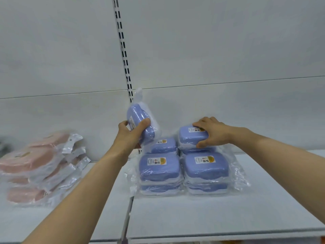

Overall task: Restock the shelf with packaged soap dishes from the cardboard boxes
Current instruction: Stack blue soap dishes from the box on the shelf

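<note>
Blue soap dishes in clear plastic bags are stacked on the white shelf (pixel 228 213). Two front stacks (pixel 159 167) (pixel 204 167) stand side by side, with a lower stack (pixel 164 146) behind the left one. My right hand (pixel 210 132) grips the top dish (pixel 190 136) of the back right stack, which rests on that stack. My left hand (pixel 131 133) holds another bagged blue dish (pixel 139 120) on edge, tilted, in the air above the back left stack. No cardboard box is in view.
A pile of pink bagged items (pixel 35 166) lies on the shelf at the left. A slotted upright (pixel 123 50) runs up the white back panel. The shelf's front edge (pixel 219 234) crosses the bottom of the view.
</note>
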Demonstrator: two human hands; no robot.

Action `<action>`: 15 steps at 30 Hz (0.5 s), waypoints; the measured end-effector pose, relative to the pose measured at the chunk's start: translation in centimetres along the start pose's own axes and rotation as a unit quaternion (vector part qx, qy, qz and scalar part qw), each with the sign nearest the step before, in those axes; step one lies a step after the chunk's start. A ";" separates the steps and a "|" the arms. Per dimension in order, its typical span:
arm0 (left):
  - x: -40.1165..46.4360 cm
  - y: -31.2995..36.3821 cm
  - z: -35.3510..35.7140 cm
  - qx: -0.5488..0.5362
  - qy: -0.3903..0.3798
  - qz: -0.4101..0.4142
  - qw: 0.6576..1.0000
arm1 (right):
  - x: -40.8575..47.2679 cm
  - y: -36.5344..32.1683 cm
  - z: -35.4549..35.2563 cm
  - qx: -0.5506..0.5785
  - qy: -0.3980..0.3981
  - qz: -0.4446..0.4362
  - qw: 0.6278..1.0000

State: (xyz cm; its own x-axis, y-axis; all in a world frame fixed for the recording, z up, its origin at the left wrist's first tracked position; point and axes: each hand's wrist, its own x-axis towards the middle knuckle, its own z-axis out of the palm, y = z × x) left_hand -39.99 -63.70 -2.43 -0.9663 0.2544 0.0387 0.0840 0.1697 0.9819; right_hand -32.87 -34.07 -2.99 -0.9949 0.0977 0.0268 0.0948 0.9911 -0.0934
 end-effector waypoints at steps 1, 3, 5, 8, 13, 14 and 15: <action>-0.1 0.1 0.1 -0.015 -0.004 -0.008 1.000 | -0.2 -0.2 -0.2 -0.009 -0.003 0.006 1.000; -0.2 0.4 0.5 -0.049 -0.010 -0.014 0.999 | -1.1 -1.4 -0.8 0.007 0.037 0.000 0.999; -0.3 0.9 1.0 -0.085 -0.013 -0.023 0.996 | -2.3 -4.2 -1.4 0.119 0.099 -0.043 0.987; -0.7 1.5 2.1 -0.150 -0.027 -0.054 0.987 | -3.8 -10.2 -1.5 0.321 0.104 -0.127 0.933; -2.2 1.8 2.2 -0.094 -0.051 -0.036 0.994 | -2.8 -13.5 -1.2 0.454 0.230 -0.087 0.857; -2.5 1.4 1.7 -0.032 -0.023 -0.004 0.999 | -2.7 -13.1 -1.6 0.474 0.228 -0.063 0.848; -2.5 0.7 1.1 0.059 0.022 0.058 0.996 | -2.6 -12.6 -2.1 0.504 0.214 -0.041 0.836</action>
State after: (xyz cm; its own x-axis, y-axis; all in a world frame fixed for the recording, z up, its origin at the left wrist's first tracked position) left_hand -37.28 -63.18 -2.02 -0.9580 0.2369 0.1617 0.2214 0.2521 0.9420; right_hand -31.36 -46.61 0.18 -0.8723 0.2707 0.4072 -0.2654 0.4372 -0.8593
